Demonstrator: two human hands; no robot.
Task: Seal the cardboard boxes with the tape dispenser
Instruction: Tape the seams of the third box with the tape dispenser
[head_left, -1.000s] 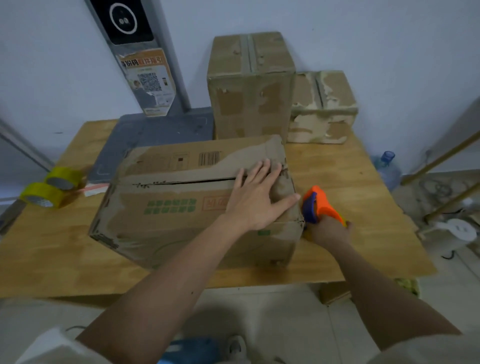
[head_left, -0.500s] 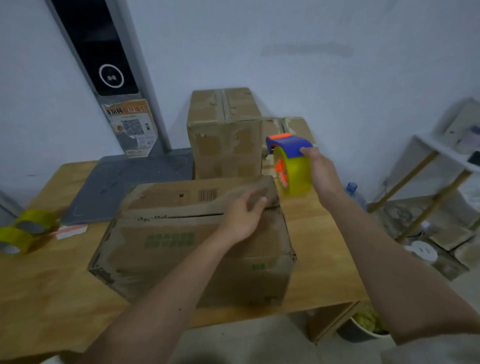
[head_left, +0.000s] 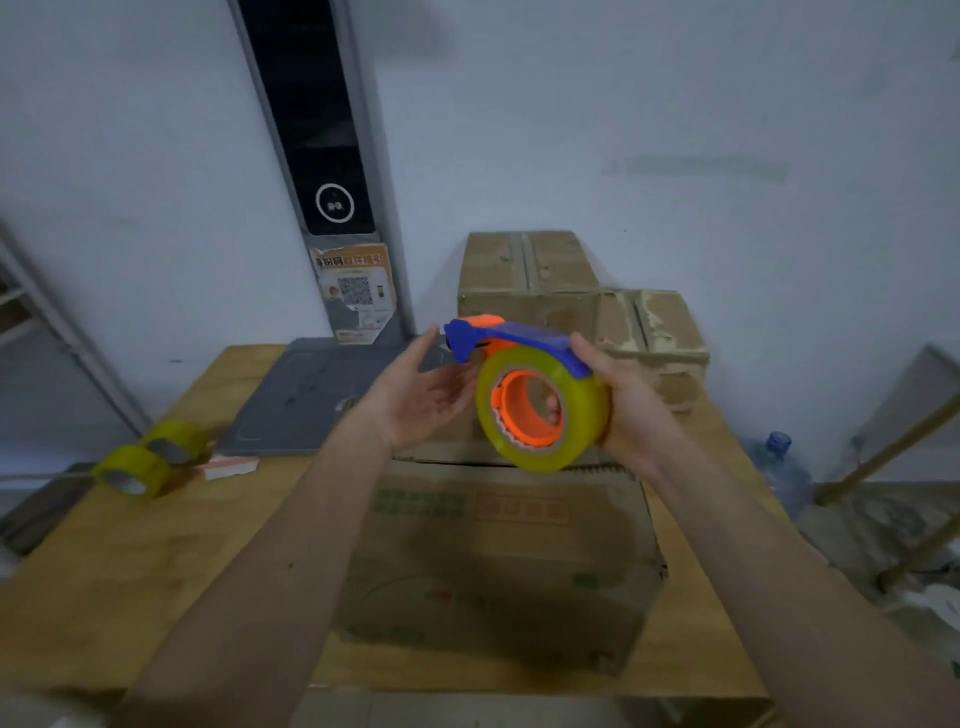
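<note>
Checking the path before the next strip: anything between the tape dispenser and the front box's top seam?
Nothing visible. The tape dispenser is held in the right hand above the front box; the open left hand sits beside it, not beneath.

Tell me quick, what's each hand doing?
Left hand: open, holding nothing, beside the tape dispenser.
Right hand: closed on the tape dispenser.

Two bare forearms, left hand (head_left: 415, 395) and right hand (head_left: 631, 410) ungloved, no rings or watch visible

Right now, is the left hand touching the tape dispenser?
Cannot tell. In the head view the open left hand reaches the tape dispenser, but its fingertips lie behind the roll's edge.
</note>
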